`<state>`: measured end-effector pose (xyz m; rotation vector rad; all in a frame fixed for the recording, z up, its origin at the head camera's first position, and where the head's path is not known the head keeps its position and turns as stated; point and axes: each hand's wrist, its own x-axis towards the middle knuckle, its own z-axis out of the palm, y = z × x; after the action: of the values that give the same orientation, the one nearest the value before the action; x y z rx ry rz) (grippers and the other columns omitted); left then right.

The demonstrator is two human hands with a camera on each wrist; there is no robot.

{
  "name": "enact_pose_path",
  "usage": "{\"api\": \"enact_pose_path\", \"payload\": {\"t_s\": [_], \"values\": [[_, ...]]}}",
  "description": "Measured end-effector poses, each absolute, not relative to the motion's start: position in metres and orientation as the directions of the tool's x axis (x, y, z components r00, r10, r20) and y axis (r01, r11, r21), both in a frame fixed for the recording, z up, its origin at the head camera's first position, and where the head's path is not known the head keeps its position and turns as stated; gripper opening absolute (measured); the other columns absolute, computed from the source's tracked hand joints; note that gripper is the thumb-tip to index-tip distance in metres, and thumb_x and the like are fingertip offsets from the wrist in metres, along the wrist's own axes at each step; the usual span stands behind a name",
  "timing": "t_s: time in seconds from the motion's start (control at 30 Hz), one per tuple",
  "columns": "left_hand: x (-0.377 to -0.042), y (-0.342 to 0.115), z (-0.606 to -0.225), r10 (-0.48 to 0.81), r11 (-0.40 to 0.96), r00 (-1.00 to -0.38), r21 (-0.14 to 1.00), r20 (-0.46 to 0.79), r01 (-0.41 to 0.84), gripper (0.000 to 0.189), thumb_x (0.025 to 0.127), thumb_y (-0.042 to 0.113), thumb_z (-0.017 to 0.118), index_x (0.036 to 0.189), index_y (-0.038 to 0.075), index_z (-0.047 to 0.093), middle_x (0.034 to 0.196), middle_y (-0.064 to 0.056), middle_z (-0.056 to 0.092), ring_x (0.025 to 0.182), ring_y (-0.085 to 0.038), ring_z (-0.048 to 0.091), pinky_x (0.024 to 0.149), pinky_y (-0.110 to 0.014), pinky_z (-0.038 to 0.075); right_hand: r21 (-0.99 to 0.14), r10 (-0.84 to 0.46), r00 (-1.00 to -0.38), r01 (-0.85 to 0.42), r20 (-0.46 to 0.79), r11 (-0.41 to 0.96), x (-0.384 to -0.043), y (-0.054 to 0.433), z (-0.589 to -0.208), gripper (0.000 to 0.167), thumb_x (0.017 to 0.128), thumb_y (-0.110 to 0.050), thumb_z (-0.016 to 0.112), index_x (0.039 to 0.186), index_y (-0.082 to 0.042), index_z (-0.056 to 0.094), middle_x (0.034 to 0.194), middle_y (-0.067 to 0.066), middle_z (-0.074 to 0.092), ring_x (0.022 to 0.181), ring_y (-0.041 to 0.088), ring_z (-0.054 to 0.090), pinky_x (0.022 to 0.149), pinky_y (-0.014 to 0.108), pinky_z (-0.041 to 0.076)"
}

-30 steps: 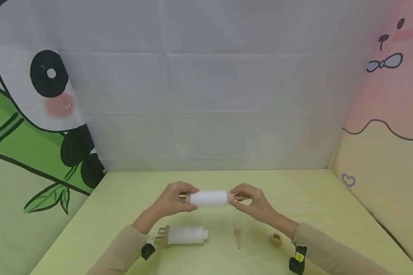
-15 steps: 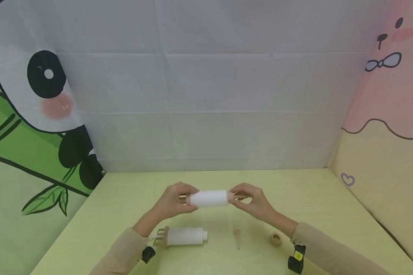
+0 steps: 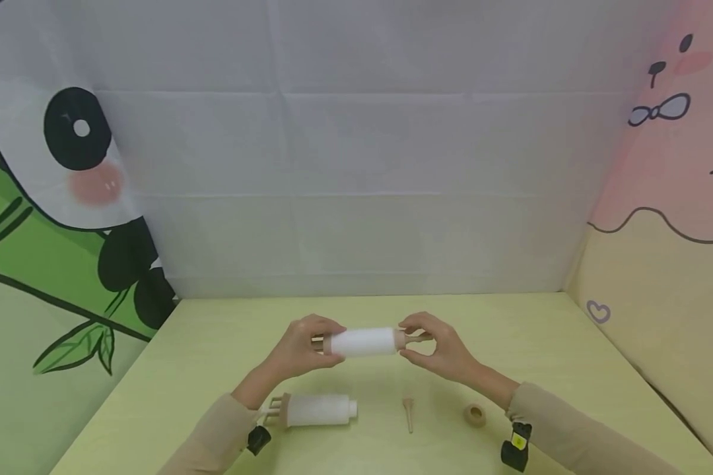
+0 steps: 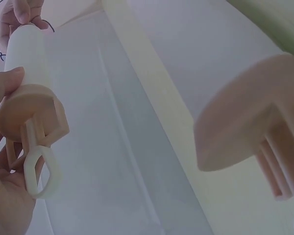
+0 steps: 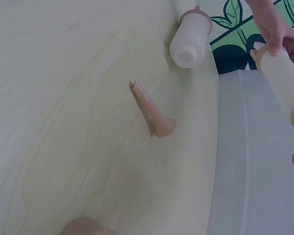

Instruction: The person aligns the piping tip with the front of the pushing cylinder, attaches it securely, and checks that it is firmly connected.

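Observation:
My left hand [image 3: 300, 343] grips the handle end of a white-barrelled piping syringe [image 3: 364, 342] held level above the table. In the left wrist view, tan finger loops [image 4: 56, 120] and a pale thumb ring [image 4: 39, 171] stick out beyond that hand. At the other end, my right hand [image 3: 442, 349] curves thumb and fingers around the tan collar [image 3: 399, 340], fingertips right at its edge. A slim tan nozzle [image 3: 418, 338] points into its palm. Below, a second white syringe [image 3: 317, 410] lies on the table, its white tip facing right.
A loose tan nozzle [image 3: 408, 413] lies on the pale table [image 3: 172, 396] right of the second syringe. Farther right sits a tan ring-shaped cap [image 3: 475, 415]. Printed cloth walls [image 3: 368, 165] enclose the table's back and sides.
My right thumb and fingers have spread slightly around the collar, showing more of it. The left hand keeps its grip, and the things on the table stay put.

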<state>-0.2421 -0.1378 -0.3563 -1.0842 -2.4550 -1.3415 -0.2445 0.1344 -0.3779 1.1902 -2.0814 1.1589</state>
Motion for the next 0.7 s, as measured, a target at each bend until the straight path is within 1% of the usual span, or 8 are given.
{"api": "enact_pose_path", "payload": {"t_s": [0.23, 0.47, 0.63, 0.7], "values": [[-0.242, -0.138, -0.356, 0.526, 0.344, -0.726, 0.67, 0.443, 0.658, 0.034, 0.068, -0.007, 0.074, 0.101, -0.011, 0.063, 0.102, -0.024, 0.057, 0.091, -0.035, 0.058, 0.072, -0.027, 0.053, -0.407, -0.495, -0.468, -0.883, 0.733, 0.232, -0.245, 0.134, -0.376, 0.034, 0.066, 0.013, 0.073, 0.095, 0.005, 0.058, 0.093, 0.019, 0.059, 0.08, 0.03, 0.06, 0.063, 0.03, 0.055], [-0.246, -0.142, -0.36, 0.539, 0.35, -0.735, 0.685, 0.41, 0.639, 0.035, 0.068, -0.007, 0.074, 0.101, -0.011, 0.063, 0.102, -0.023, 0.058, 0.091, -0.034, 0.058, 0.071, -0.025, 0.053, -0.417, -0.51, -0.443, -0.893, 0.738, 0.171, -0.245, 0.133, -0.377, 0.032, 0.065, 0.013, 0.073, 0.094, 0.006, 0.059, 0.09, 0.017, 0.061, 0.076, 0.027, 0.063, 0.062, 0.031, 0.055], [-0.264, -0.15, -0.38, 0.553, 0.326, -0.743, 0.723, 0.376, 0.609, 0.037, 0.068, -0.001, 0.076, 0.103, -0.006, 0.064, 0.103, -0.019, 0.06, 0.093, -0.03, 0.058, 0.072, -0.024, 0.053, -0.395, -0.516, -0.407, -0.908, 0.754, 0.139, -0.244, 0.132, -0.377, 0.034, 0.063, 0.014, 0.073, 0.093, 0.006, 0.059, 0.088, 0.018, 0.061, 0.073, 0.026, 0.063, 0.06, 0.029, 0.055], [-0.267, -0.152, -0.382, 0.566, 0.315, -0.736, 0.727, 0.371, 0.61, 0.037, 0.069, 0.004, 0.077, 0.104, -0.004, 0.065, 0.103, -0.017, 0.061, 0.092, -0.028, 0.059, 0.071, -0.024, 0.053, -0.384, -0.521, -0.389, -0.915, 0.76, 0.124, -0.243, 0.132, -0.377, 0.035, 0.062, 0.016, 0.073, 0.093, 0.007, 0.059, 0.088, 0.019, 0.061, 0.073, 0.027, 0.063, 0.059, 0.03, 0.055]]}}
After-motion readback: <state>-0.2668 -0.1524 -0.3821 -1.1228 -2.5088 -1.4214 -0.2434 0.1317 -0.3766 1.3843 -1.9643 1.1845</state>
